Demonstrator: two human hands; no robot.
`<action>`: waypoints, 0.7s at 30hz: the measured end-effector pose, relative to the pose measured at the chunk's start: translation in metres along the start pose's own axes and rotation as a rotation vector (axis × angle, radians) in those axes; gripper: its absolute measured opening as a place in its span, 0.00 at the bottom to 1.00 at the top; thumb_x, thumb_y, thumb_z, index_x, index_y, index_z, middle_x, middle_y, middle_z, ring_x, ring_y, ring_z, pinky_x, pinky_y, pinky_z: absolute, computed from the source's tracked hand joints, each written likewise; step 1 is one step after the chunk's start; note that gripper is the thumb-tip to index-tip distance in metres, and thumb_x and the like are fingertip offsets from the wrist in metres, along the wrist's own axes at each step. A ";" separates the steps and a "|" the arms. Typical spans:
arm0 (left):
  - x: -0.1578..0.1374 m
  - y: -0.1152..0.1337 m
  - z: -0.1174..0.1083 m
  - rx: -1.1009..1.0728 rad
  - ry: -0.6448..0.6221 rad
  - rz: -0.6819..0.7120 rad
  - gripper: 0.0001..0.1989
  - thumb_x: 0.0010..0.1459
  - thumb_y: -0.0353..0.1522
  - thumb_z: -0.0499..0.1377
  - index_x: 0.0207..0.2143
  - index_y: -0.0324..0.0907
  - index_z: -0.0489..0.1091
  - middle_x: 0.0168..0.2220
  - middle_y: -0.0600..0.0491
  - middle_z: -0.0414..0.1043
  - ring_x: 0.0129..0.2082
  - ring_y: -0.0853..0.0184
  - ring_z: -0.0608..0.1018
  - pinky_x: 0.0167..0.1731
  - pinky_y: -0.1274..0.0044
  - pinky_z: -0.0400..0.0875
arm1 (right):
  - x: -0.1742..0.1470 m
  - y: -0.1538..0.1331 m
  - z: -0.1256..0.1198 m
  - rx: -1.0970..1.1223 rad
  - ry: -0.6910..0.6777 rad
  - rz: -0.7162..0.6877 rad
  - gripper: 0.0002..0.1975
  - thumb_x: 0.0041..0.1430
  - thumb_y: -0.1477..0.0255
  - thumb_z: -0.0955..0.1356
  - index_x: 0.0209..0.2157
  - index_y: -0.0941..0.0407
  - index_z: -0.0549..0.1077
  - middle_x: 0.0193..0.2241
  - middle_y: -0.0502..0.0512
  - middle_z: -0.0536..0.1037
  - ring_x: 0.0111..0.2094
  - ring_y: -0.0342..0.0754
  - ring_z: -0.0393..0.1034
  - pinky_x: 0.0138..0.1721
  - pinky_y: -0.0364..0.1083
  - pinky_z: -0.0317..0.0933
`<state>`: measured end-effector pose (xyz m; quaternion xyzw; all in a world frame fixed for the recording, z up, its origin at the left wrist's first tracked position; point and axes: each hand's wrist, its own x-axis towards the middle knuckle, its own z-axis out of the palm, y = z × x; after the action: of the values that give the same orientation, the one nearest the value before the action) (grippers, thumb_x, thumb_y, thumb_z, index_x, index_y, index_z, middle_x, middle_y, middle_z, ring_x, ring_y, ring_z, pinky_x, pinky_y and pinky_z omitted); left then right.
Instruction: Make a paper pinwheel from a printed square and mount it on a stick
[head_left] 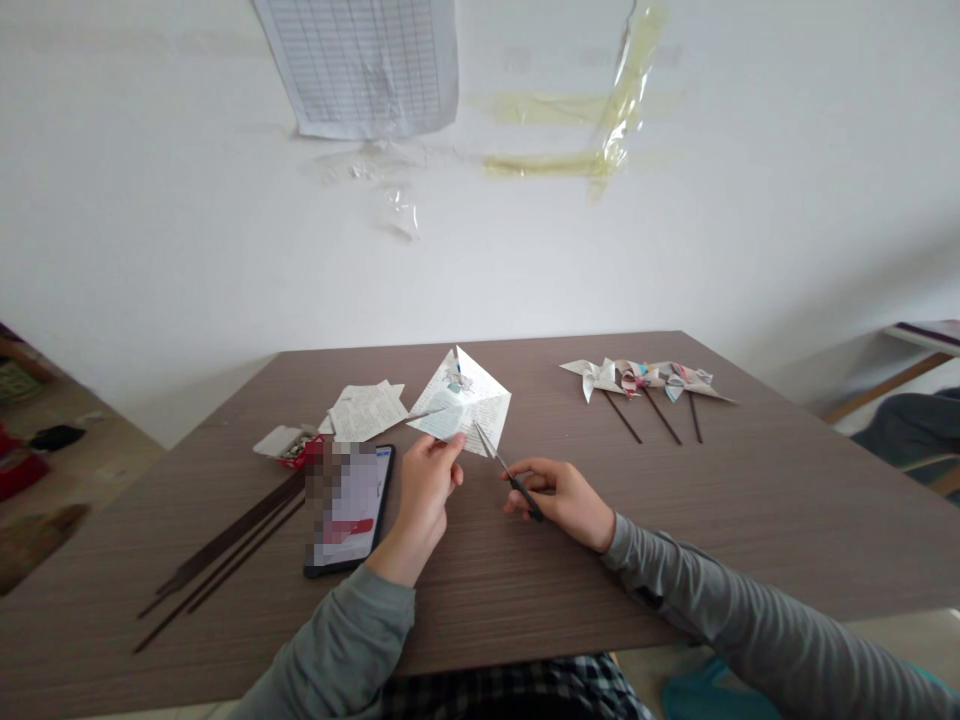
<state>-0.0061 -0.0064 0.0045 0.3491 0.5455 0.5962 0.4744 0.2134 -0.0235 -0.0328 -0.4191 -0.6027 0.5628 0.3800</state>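
My left hand [429, 492] pinches the lower edge of a printed paper square [465, 405], which is held up above the table with slits cut in from its corners. In my right hand [559, 498] is a pair of scissors [504, 465]. Its blades are parted and lie at the paper's lower right corner. Left of the held square, several more printed paper squares [367, 411] lie in a loose stack. At the right, three paper pinwheels [596, 377] on dark sticks rest in a row.
A smartphone [360, 510] with a lit, partly blurred screen lies left of my left hand. Beside it are several dark thin sticks [232, 535] and an open small box of metal pins [289, 444]. The brown table [675, 560] meets a white wall, where a printed sheet [367, 65] hangs.
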 end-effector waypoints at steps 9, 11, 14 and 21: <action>0.002 -0.004 -0.005 0.101 -0.040 0.016 0.15 0.51 0.40 0.82 0.33 0.44 0.84 0.26 0.60 0.76 0.17 0.75 0.68 0.22 0.79 0.53 | 0.013 0.015 -0.029 -0.245 0.349 -0.258 0.20 0.66 0.56 0.85 0.55 0.48 0.92 0.39 0.57 0.97 0.45 0.64 0.93 0.61 0.65 0.84; 0.002 -0.004 -0.006 0.124 -0.069 0.006 0.14 0.52 0.39 0.82 0.32 0.44 0.83 0.26 0.59 0.76 0.17 0.74 0.68 0.22 0.80 0.53 | 0.020 0.020 -0.038 -0.300 0.447 -0.291 0.18 0.66 0.60 0.83 0.56 0.47 0.92 0.41 0.57 0.97 0.48 0.65 0.94 0.68 0.69 0.82; 0.001 -0.004 -0.006 0.140 -0.106 -0.014 0.14 0.52 0.38 0.83 0.31 0.43 0.83 0.26 0.59 0.76 0.17 0.74 0.68 0.22 0.80 0.51 | 0.029 0.027 -0.049 -0.299 0.500 -0.298 0.18 0.67 0.63 0.82 0.56 0.47 0.92 0.44 0.57 0.98 0.51 0.65 0.95 0.69 0.68 0.83; 0.001 -0.006 -0.007 0.188 -0.244 -0.023 0.21 0.50 0.45 0.87 0.28 0.42 0.84 0.23 0.58 0.73 0.17 0.74 0.67 0.23 0.79 0.46 | 0.039 0.033 -0.062 -0.243 0.506 -0.292 0.20 0.65 0.61 0.81 0.57 0.48 0.91 0.48 0.60 0.99 0.52 0.65 0.95 0.66 0.66 0.85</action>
<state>-0.0118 -0.0082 -0.0031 0.4557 0.5412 0.4901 0.5091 0.2594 0.0353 -0.0618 -0.4971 -0.6057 0.3041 0.5418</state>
